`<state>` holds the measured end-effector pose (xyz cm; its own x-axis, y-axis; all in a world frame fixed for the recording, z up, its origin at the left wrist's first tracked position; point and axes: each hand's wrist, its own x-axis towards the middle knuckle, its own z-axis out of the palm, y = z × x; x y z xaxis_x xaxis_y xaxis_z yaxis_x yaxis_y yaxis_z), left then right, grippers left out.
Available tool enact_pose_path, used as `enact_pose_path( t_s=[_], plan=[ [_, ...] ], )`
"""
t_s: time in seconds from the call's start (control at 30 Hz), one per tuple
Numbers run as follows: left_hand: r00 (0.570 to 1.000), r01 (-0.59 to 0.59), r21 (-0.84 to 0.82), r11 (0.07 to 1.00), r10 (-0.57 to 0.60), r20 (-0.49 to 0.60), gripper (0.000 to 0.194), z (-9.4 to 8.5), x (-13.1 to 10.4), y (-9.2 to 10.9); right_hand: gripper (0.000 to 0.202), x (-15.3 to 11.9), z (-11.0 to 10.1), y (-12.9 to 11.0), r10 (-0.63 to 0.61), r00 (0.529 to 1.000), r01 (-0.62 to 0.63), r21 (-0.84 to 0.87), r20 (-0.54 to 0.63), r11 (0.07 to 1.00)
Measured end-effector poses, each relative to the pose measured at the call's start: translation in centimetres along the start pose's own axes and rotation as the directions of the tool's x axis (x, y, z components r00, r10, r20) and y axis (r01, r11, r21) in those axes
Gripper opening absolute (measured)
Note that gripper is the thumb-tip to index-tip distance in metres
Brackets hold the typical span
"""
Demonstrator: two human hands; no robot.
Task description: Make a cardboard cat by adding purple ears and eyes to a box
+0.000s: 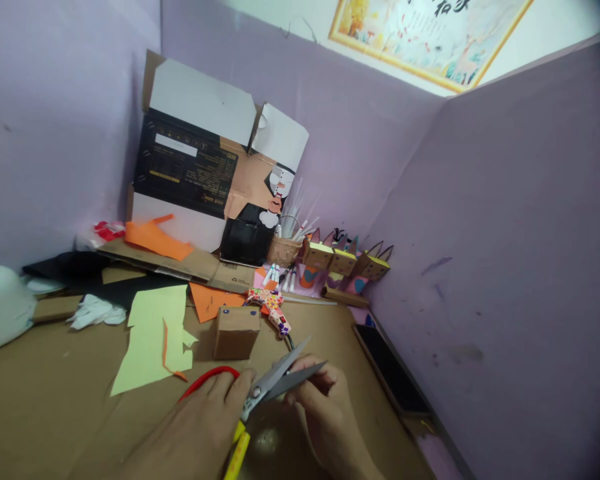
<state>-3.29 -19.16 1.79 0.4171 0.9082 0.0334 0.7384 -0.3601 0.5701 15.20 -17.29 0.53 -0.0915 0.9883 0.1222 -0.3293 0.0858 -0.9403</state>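
Note:
My left hand [205, 420] lies low in the middle and grips a pair of scissors [280, 379] near the pivot. The grey blades are apart and point up to the right, and the yellow handle [237, 453] shows between my hands. A curved red strip [207, 377] runs under my left fingertips. My right hand [325, 413] has its fingers curled against the lower blade; whether it pinches anything is hidden. A small brown cardboard box [236, 331] stands just beyond the hands.
Pale yellow paper [153, 337] and orange paper [210, 300] lie on the cardboard-covered table [55, 400]. A patterned strip [273, 308], a basket of pens [285, 250], small box figures [345, 261], a dark phone [390, 370], a large flattened carton [205, 167] and a white bowl [0, 303] surround it. Purple walls [505, 233] close in.

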Motion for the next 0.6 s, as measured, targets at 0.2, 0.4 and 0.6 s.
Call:
enact_pose_path(
  t_s=[0.2,0.4,0.6],
  plan=[
    [0.996,0.032,0.183,0.983,-0.047,0.081,0.061,-0.4,0.3,0.8,0.014,0.0,0.1,-0.3,-0.010,1.000,0.010,-0.040,0.000,0.999],
    [0.997,0.055,0.139,0.989,-0.063,0.054,0.059,-0.8,0.2,1.1,0.012,0.1,0.1,-0.1,0.012,1.000,-0.013,-0.058,-0.014,0.998],
    [0.996,0.047,0.136,0.990,-0.057,0.072,0.057,-0.7,0.3,1.0,0.007,0.0,0.2,0.2,0.025,1.000,-0.025,-0.025,-0.020,0.999]
  ],
)
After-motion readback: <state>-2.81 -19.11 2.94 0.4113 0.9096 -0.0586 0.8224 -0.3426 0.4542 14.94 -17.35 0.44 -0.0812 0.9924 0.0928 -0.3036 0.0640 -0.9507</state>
